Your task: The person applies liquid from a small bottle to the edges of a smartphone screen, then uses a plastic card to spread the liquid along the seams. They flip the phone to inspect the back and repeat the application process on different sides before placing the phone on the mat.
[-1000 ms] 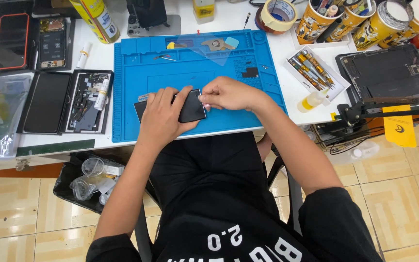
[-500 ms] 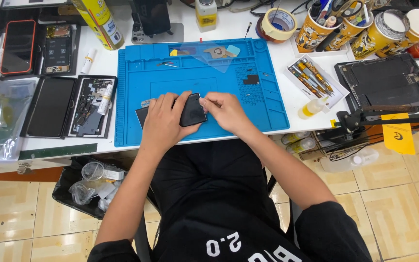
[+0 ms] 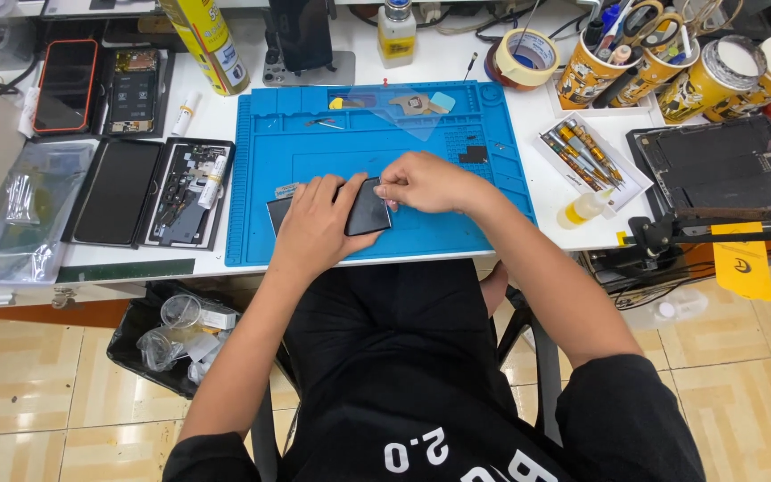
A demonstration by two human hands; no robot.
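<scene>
From overhead, the left hand (image 3: 316, 228) lies flat over a dark phone (image 3: 366, 210) on the blue repair mat (image 3: 314, 152), fingers curled on its edge. The right hand (image 3: 426, 183) pinches narrowly at the phone's top corner, perhaps gripping a small tool.

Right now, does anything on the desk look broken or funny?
Yes. Several devices lie opened up: a phone with no back shows its insides at the far left, another opened phone lies beside a black screen, and a tablet shell lies bare on the right. The left hand and right hand hold a dark phone.
</scene>
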